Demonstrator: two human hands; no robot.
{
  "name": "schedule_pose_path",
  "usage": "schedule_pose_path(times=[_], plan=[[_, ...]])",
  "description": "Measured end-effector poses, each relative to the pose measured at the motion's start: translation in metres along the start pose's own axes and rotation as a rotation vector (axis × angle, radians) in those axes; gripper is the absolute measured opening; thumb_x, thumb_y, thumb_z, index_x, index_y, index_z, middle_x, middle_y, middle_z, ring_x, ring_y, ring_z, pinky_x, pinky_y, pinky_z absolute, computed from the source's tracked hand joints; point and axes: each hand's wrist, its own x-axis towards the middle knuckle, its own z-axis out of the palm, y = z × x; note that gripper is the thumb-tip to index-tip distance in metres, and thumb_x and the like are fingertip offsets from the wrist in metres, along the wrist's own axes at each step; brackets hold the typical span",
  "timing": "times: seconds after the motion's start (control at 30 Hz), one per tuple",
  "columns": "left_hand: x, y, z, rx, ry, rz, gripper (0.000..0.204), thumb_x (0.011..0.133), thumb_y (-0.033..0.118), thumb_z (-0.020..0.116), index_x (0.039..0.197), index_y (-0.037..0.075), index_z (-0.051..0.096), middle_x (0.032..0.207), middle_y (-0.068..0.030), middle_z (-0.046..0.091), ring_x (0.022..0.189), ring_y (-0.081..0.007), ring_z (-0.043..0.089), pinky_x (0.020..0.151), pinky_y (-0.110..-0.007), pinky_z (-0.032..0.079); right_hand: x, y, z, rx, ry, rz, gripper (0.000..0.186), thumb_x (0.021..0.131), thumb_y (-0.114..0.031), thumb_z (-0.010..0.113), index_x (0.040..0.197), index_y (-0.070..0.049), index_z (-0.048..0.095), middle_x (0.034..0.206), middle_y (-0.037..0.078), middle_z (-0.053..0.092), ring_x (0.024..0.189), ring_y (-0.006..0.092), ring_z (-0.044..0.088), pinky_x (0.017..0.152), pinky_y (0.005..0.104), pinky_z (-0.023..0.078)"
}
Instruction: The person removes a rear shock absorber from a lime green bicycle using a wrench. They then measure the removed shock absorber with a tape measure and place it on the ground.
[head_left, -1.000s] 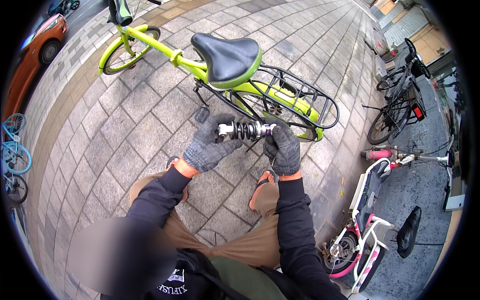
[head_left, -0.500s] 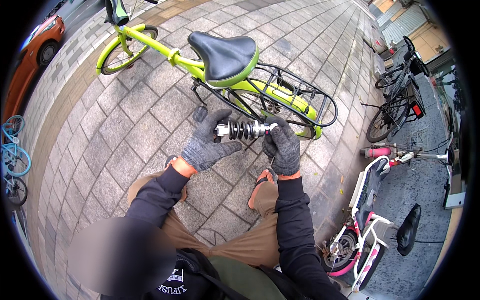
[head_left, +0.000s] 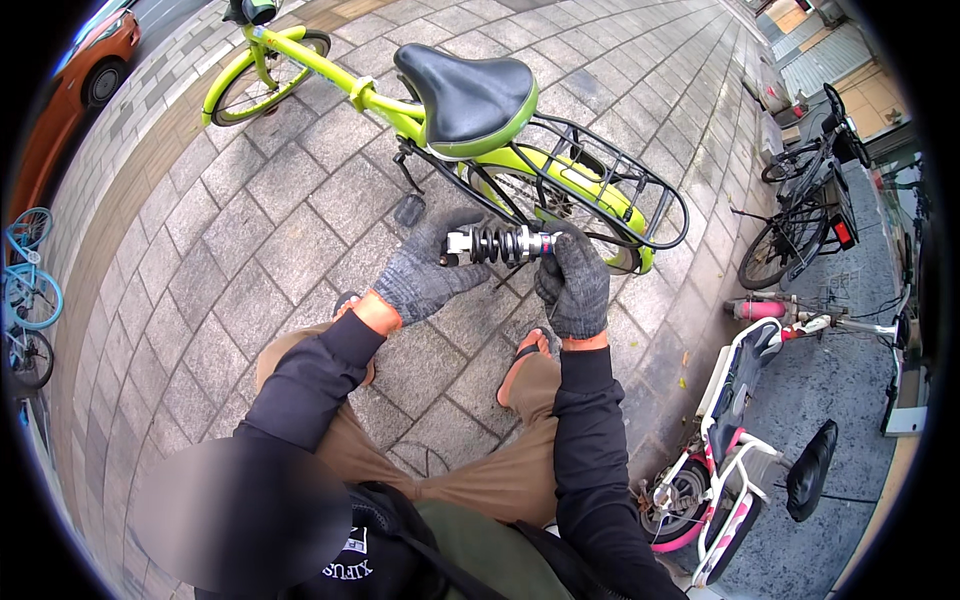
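Observation:
I hold a small coil-spring shock absorber (head_left: 500, 245), with a black spring and silver ends, roughly horizontal. My left hand (head_left: 425, 270), in a grey knit glove, cradles its left end. My right hand (head_left: 573, 280), gloved alike, is closed on its right end, beside a small coloured label. Just beyond stands a lime green bicycle (head_left: 381, 101) with a black saddle (head_left: 468, 90) and black rear rack (head_left: 630, 190). A dark grey object, apparently a pedal (head_left: 410, 209), is left of my left hand. My feet in flip-flops show below.
On the right are a dark bicycle (head_left: 800, 222) and a white-and-pink electric scooter (head_left: 730, 390) with a pink cylinder at its front. At the left edge are blue bicycles (head_left: 30, 290) and an orange car (head_left: 60, 130) by the road. Grey paving (head_left: 270, 250) surrounds me.
Both gloved hands have moved a little up and to the right with the shock absorber. The green bicycle sits slightly higher and further right in the picture. My grip looks much the same.

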Motion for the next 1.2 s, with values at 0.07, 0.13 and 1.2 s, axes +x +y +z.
schedule_pose_path(times=[0.07, 0.13, 1.2], plan=[[0.000, -0.002, 0.001, -0.006, -0.006, -0.009, 0.070, 0.082, 0.015, 0.086, 0.144, 0.008, 0.053, 0.127, -0.0051, 0.064, 0.110, -0.0138, 0.062, 0.095, -0.030, 0.053, 0.003, 0.005, -0.002, 0.003, 0.012, 0.002, 0.028, 0.105, -0.025, 0.059, 0.127, -0.007, 0.061, 0.070, -0.002, 0.046, 0.048, 0.0072, 0.036, 0.045, 0.0251, 0.031], [0.002, -0.008, -0.003, 0.042, -0.014, -0.024, 0.068, 0.082, 0.015, 0.086, 0.142, 0.009, 0.054, 0.123, -0.0045, 0.066, 0.107, -0.0135, 0.063, 0.095, -0.031, 0.053, 0.003, 0.004, 0.002, -0.034, 0.022, -0.016, 0.025, 0.105, -0.024, 0.058, 0.124, -0.007, 0.061, 0.069, -0.002, 0.045, 0.048, 0.0074, 0.036, 0.045, 0.0253, 0.030], [-0.004, -0.006, -0.012, 0.021, -0.061, 0.034, 0.063, 0.084, 0.013, 0.087, 0.139, 0.007, 0.057, 0.121, -0.0035, 0.068, 0.108, -0.0128, 0.064, 0.097, -0.031, 0.054, 0.004, -0.016, 0.003, -0.288, -0.350, 0.147, 0.053, 0.087, -0.022, 0.081, 0.136, -0.012, 0.064, 0.092, -0.001, 0.069, 0.068, 0.0045, 0.058, 0.050, 0.0214, 0.042]])
